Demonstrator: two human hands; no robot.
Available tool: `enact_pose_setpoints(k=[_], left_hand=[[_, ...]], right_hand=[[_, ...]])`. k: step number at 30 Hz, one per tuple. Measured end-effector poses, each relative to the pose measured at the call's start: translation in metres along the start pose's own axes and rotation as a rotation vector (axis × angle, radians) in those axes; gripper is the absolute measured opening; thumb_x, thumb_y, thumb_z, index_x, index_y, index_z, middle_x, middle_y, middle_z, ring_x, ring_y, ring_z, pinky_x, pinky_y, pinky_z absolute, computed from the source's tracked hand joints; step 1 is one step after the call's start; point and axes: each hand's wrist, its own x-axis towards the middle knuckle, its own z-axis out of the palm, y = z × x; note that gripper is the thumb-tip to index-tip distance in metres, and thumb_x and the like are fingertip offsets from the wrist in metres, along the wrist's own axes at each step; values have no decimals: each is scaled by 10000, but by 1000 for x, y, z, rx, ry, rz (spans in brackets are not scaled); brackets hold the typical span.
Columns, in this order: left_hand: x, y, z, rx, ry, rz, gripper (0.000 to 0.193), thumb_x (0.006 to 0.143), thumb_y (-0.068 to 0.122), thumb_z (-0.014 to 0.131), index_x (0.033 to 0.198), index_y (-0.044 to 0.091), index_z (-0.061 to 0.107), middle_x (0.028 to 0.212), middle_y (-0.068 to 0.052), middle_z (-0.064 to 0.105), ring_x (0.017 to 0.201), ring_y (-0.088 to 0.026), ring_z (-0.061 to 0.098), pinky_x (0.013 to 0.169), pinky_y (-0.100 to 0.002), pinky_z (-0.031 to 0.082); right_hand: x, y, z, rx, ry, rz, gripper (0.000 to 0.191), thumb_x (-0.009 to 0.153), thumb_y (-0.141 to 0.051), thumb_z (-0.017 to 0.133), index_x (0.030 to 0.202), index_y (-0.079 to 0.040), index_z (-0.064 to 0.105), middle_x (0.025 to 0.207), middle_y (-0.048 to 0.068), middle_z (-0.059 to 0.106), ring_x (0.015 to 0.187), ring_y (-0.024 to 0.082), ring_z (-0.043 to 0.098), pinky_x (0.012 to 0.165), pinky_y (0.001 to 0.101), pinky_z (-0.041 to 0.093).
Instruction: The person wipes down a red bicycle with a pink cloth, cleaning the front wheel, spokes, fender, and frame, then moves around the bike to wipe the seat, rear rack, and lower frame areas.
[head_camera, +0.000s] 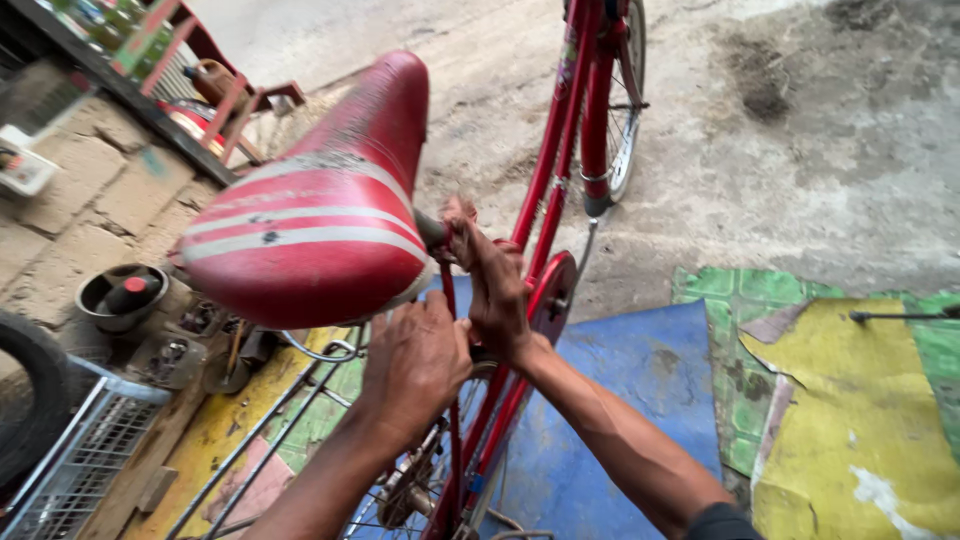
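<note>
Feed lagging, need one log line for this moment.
left hand: under red striped bicycle saddle | right hand: gripping at seat post | red bicycle frame: upright

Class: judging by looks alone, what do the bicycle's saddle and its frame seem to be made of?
Saddle: probably vinyl or plastic cover, red with pale stripes; glossy, scuffed and cracked on top. Frame: likely painted metal tubing; thin, straight red tubes with a sheen.

Seat post hidden behind my right hand and left hand; what the grip closes on can't be told. Rear wheel cut off at bottom edge; saddle blurred.
</note>
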Motion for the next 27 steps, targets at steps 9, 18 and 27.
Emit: enact_pose_setpoints(k=[9, 18, 27], left_hand=[[-2, 5, -7, -20, 2, 15, 369, 941, 359, 621, 983, -7, 631, 904, -227, 698, 970, -387, 655, 975, -554, 396], [-3, 8, -10, -67, -14, -10, 366, 934, 345, 626, 972, -19, 623, 880, -243, 693, 939, -409, 659, 951, -553, 407], [1, 14, -17, -42, -95, -60, 390, 924, 358, 641, 1012, -20, 620, 902, -243, 676, 964, -382, 639, 984, -547, 389]], right_hand=[[-31, 102, -88, -339, -38, 215, 262, 1089, -119, 555, 1333, -157, 641, 1201, 52, 761, 963, 180, 708, 869, 350, 591], [-85, 55, -74, -232, -130, -115, 237, 1047, -56, 551, 1251, -81, 669, 1400, 153, 657, 1283, 330, 666, 961, 406, 558], [-122, 22, -82, 11, -141, -78, 237, 1025, 36, 531, 1202, -16, 680, 1245, 182, 679, 1105, 323, 715, 966, 465, 588]])
